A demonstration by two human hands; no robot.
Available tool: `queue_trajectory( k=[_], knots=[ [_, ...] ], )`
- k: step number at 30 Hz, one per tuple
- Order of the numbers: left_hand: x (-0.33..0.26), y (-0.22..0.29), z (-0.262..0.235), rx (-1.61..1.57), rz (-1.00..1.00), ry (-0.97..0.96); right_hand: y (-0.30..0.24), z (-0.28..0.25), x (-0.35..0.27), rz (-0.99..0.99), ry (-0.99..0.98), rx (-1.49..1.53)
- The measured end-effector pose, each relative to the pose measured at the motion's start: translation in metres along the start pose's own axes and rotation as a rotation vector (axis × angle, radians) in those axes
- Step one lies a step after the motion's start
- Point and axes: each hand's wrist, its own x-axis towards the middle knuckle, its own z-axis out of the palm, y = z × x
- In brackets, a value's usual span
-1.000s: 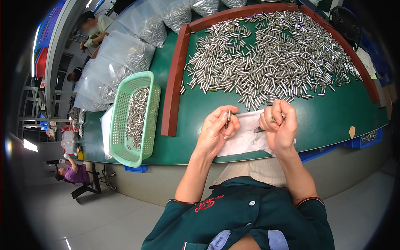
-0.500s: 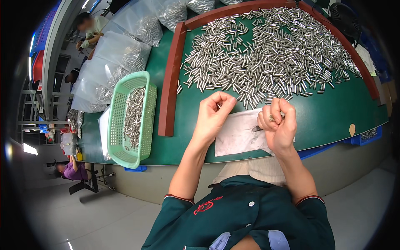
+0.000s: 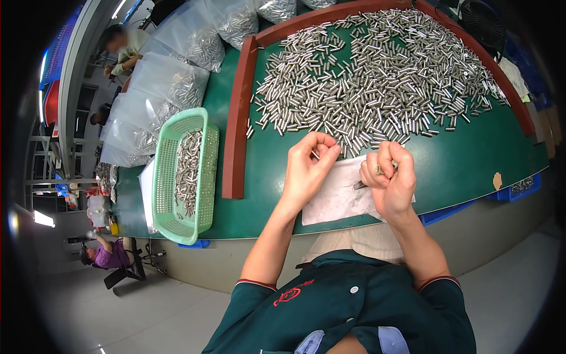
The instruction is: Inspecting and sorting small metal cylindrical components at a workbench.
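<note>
Many short silvery metal pins [image 3: 377,82] lie loose in a wide layer on the green table. At the near edge of that layer, my left hand [image 3: 308,174] is closed in a pinch, with a small bit of shiny metal showing between its fingers, apparently one pin. To its right, my right hand [image 3: 390,183] is curled closed over a stained white cloth or paper [image 3: 330,200]. A narrow metal tip [image 3: 359,184] sticks out beside its palm; the rest is hidden by the fingers. A small pale object or band [image 3: 379,170] shows at these fingers.
Red wooden bars [image 3: 237,130] border the pins. A pale green plastic basket [image 3: 206,177] holding more pins stands at the left. Behind it are clear bags [image 3: 183,82] of pins. A black fan [image 3: 482,26] is at the far right. Other people sit at the left.
My left hand has shifted slightly right, still pinched. My right hand has hardly moved and stays curled. The view has tilted a little; the seated person in purple has raised an arm.
</note>
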Motion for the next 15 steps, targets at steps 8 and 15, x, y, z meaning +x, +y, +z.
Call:
queue_trajectory(
  k=[8,15],
  knots=[
    [-0.004,-0.006,-0.018,-0.803,-0.294,-0.275,0.0,0.0,-0.001,0.003,-0.007,0.018],
    [-0.004,-0.006,-0.019,-0.793,-0.271,-0.265,0.0,0.001,0.0,0.013,-0.004,0.012]
  ],
)
